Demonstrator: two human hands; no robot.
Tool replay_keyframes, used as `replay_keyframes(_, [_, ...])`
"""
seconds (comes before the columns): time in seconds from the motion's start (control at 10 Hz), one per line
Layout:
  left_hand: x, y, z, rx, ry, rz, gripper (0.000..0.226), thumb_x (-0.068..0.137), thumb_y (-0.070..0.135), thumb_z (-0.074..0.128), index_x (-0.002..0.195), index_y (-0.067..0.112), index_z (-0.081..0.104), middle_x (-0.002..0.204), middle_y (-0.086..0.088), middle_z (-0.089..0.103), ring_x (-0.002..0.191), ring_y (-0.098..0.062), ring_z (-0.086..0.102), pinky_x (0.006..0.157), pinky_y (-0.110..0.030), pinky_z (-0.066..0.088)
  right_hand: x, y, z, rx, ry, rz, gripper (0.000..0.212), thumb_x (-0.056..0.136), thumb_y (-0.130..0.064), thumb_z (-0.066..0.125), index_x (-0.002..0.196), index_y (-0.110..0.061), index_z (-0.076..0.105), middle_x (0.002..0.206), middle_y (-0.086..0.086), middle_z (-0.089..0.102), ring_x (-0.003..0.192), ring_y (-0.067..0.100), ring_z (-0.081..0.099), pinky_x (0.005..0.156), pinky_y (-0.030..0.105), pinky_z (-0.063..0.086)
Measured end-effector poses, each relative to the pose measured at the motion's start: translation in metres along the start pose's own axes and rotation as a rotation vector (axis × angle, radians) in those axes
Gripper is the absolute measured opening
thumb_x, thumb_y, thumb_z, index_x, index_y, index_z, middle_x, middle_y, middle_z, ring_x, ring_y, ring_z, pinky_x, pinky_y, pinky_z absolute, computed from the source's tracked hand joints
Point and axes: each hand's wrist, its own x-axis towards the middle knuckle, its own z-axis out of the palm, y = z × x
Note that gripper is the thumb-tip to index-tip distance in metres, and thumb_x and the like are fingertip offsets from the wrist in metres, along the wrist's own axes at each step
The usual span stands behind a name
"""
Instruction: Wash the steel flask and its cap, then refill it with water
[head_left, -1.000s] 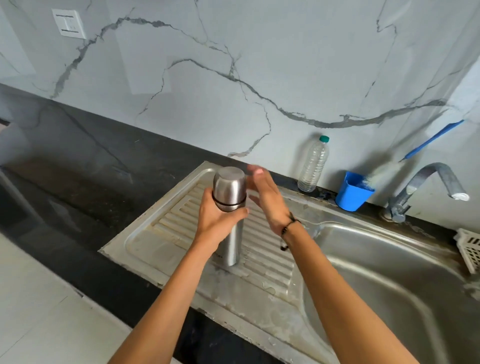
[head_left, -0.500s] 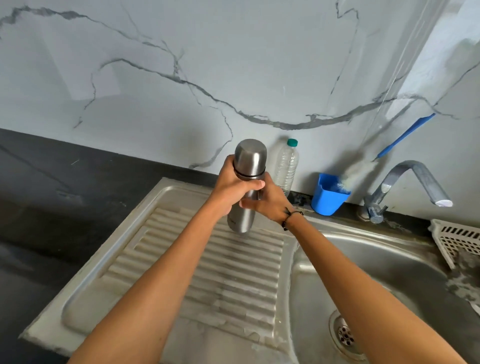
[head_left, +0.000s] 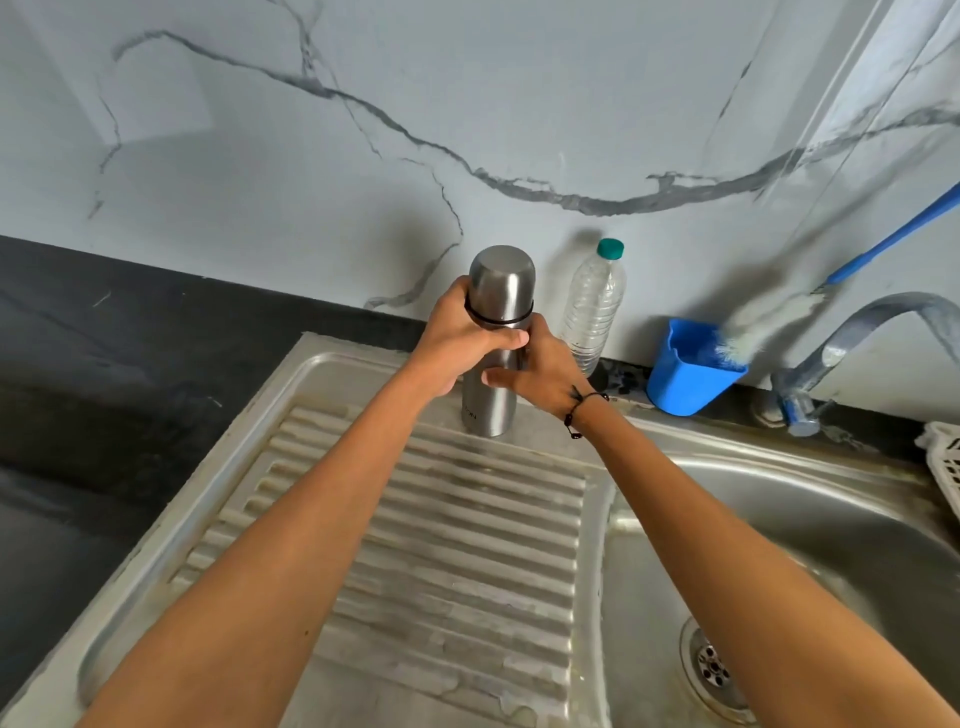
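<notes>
Left hand is wrapped round the upper part of the steel flask, thumb curled across the front just below the black ring under the cap. Right hand clasps the body lower down, fingers curled round the far side, thumb lying across the front. Both grips are pinching the flask firmly, one above the other.

The flask stands upright with its base at the back of the ribbed drainboard, cap on and closed, close to the marble wall. Just beside it on the right stands a clear plastic bottle with a green top, then a blue cup holding a bottle brush. Further right is the tap, with the sink basin and its drain below. The dark counter runs off to the left.

This looks like the opening step: cap not yet off. Next move calls for one hand steadying the body while the other twists the cap loose, then carrying both under the tap.
</notes>
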Motion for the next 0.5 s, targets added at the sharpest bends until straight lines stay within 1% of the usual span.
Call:
replay_keyframes(0.1, [0.002,-0.002,-0.001,0.019,-0.016,-0.001,0.065,0.060,0.002,0.084,0.115,0.018,0.051,0.106,0.003,0.064,0.101,-0.012,0.061,0.090,-0.033,0.051,0.002,0.001,0.001,0.003,-0.002,0.004,0.066,0.073,-0.025,0.077,0.122,-0.006,0.037,0.093,0.002,0.055,0.086,0.022,0.055,0.068,0.030,0.043])
replay_keyframes(0.2, [0.001,-0.003,-0.002,0.049,-0.033,-0.007,0.069,0.062,0.007,0.084,0.121,0.019,0.049,0.111,0.004,0.062,0.104,-0.012,0.059,0.092,-0.034,0.049,0.000,0.002,0.001,0.011,0.005,0.008,0.065,0.074,-0.024,0.077,0.121,-0.006,0.037,0.087,-0.002,0.053,0.082,0.020,0.054,0.065,0.027,0.042])
replay_keyframes(0.3, [-0.003,-0.005,-0.001,0.078,-0.050,-0.013,0.070,0.066,0.011,0.083,0.125,0.020,0.046,0.112,0.006,0.061,0.105,-0.011,0.058,0.093,-0.032,0.048,-0.001,0.006,0.004,0.017,0.006,0.009,0.063,0.075,-0.024,0.076,0.120,-0.006,0.036,0.077,-0.009,0.047,0.079,0.019,0.052,0.059,0.025,0.038])
replay_keyframes(0.4, [-0.009,0.001,-0.002,0.099,-0.076,-0.046,0.072,0.073,0.014,0.079,0.131,0.021,0.038,0.110,0.010,0.057,0.105,-0.011,0.055,0.089,-0.027,0.044,-0.007,0.001,0.002,0.014,-0.025,0.023,0.065,0.077,-0.022,0.075,0.124,-0.006,0.033,0.081,-0.007,0.049,0.082,0.019,0.052,0.060,0.024,0.038])
replay_keyframes(0.5, [-0.023,-0.003,0.001,0.144,-0.059,-0.081,0.073,0.078,0.014,0.074,0.137,0.020,0.030,0.118,0.007,0.052,0.112,-0.014,0.051,0.090,-0.027,0.040,-0.010,0.002,0.000,0.024,-0.089,0.040,0.075,0.078,-0.014,0.072,0.135,-0.006,0.024,0.107,0.009,0.058,0.099,0.027,0.058,0.077,0.031,0.047])
